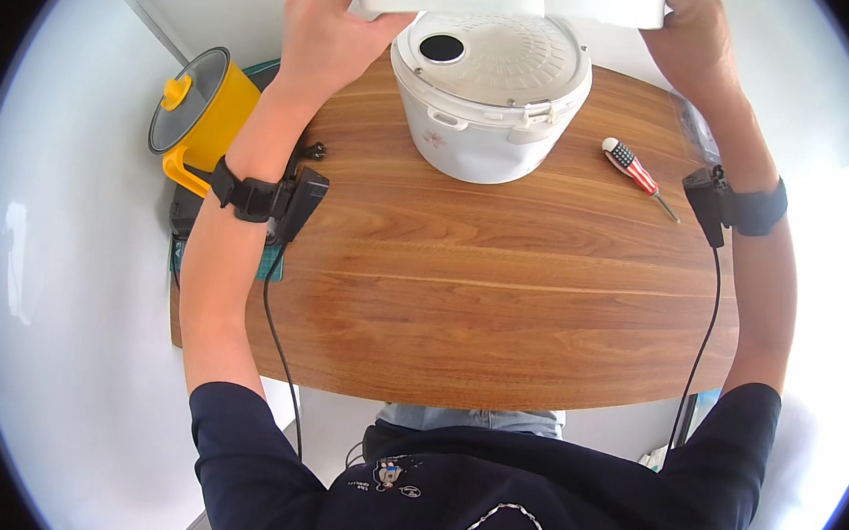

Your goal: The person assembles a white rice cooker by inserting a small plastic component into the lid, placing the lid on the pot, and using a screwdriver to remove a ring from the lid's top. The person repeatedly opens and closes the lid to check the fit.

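Note:
With both arms stretched forward, I hold a thick white cover-like piece (pixel 605 4) above the far side of a white rice cooker (pixel 488 136). My left hand (pixel 330 37) is closed on its left end, thumb along the lower edge. At its right end my right hand (pixel 694 46) grips it, fingers partly hidden behind it. The cooker stands upright; its top (pixel 503 59) shows a ribbed pale disc, a black round spot, small screws at the rim and a front latch. The piece's upper part is cut off by the frame.
A screwdriver (pixel 638 172) with a striped, starred handle lies right of the cooker on the wooden table (pixel 481 299). At the left edge stands a yellow pot (pixel 209 112) with a grey lid, near a black plug (pixel 314 150) and green mat. Cables hang from both wrist devices.

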Action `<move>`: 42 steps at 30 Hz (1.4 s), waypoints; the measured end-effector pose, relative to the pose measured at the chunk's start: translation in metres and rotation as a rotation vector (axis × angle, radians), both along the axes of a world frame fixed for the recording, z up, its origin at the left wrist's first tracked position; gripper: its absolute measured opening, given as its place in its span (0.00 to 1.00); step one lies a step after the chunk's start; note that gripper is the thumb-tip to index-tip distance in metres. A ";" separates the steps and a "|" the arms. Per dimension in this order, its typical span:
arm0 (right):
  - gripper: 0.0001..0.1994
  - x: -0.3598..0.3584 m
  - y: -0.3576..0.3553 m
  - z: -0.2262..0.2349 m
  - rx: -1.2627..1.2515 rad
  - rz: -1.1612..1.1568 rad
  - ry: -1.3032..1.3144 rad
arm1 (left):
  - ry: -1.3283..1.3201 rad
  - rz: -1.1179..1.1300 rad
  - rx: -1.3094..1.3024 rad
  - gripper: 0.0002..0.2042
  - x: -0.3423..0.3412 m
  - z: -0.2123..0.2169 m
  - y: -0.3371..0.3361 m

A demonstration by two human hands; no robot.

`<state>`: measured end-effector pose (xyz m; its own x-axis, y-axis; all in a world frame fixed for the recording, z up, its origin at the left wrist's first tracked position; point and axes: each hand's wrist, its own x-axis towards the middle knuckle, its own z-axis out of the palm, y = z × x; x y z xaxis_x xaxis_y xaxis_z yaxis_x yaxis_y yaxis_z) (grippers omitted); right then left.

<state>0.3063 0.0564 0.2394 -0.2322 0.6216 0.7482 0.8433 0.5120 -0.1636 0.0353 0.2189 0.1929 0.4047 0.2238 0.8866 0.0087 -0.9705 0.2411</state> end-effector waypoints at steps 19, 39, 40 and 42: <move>0.18 0.023 0.028 -0.043 -0.078 -0.122 -0.058 | 0.131 0.001 0.627 0.21 -0.012 -0.013 0.028; 0.24 0.030 0.039 -0.055 -0.249 -0.101 -0.007 | 0.118 -0.029 0.608 0.19 0.003 -0.009 0.002; 0.26 0.015 0.028 -0.049 -0.241 -0.152 -0.066 | 0.139 -0.003 0.607 0.19 0.001 -0.010 0.001; 0.31 0.002 0.008 -0.039 -0.253 -0.211 -0.155 | 0.148 0.016 0.603 0.19 0.001 -0.008 0.000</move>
